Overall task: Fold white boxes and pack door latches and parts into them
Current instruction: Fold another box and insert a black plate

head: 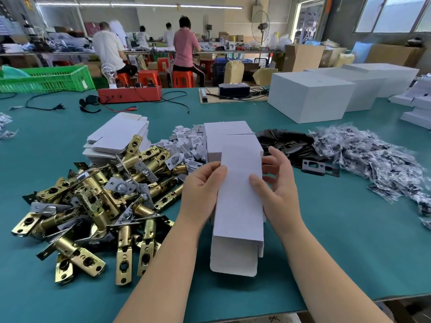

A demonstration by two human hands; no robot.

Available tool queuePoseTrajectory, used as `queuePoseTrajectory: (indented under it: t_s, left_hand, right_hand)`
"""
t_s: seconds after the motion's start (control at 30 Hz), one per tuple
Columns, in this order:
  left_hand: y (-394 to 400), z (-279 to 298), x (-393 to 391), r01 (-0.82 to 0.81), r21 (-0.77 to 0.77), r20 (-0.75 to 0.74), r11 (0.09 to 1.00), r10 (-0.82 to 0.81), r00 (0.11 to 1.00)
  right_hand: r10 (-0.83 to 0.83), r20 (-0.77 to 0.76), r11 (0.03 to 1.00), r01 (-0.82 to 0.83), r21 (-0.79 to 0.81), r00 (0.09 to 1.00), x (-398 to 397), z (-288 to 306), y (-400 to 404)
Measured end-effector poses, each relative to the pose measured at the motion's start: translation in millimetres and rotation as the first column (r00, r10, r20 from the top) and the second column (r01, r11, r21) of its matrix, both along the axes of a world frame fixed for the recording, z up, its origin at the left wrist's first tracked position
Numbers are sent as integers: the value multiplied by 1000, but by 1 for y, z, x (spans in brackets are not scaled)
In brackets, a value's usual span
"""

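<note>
Teal table | white box lengthwise away, open end nearest | both hands grip

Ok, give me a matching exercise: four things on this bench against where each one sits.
Things:
1. door latches
2. white box
3. black plates
4. flat box blanks

Places:
A. between both hands
B. heaped left of the left hand
C. stacked behind the latch heap
D. right of the hands, beside bagged parts

Pairs: 1-B, 2-A, 3-D, 4-C
</note>
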State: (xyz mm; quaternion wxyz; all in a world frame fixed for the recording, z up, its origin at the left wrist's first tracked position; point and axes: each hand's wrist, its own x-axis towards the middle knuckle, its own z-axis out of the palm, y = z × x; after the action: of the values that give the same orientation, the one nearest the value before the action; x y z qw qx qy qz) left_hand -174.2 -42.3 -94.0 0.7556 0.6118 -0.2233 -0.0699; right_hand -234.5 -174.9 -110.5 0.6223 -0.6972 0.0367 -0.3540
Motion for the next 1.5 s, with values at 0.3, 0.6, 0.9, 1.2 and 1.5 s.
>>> queuePoseTrajectory:
  t_s: [0.3, 0.6, 0.9, 1.2, 1.5]
  left_hand:
    - [-1, -1, -1, -39, 75, 69, 996, 34, 997]
    - [1, -2, 1, -36, -27, 5, 999, 37, 999]
    - [0, -4, -2, -46, -56, 89, 997, 51, 995]
    - [-3, -4, -6, -104, -87, 71, 991, 110, 991]
    - [-6, -1, -5, -194, -194, -70, 962, 184, 981]
  right_hand:
    - [59, -30, 998, -58, 36, 998, 5, -3, -8]
    - [58, -167, 997, -49, 59, 984, 4, -4, -7]
    - [63, -202, 998, -61, 17, 977, 2, -1, -5]
    - [62, -199, 991, -83, -101, 978, -1, 7, -5]
    - [227, -132, 971, -213, 111, 965, -9, 12, -4]
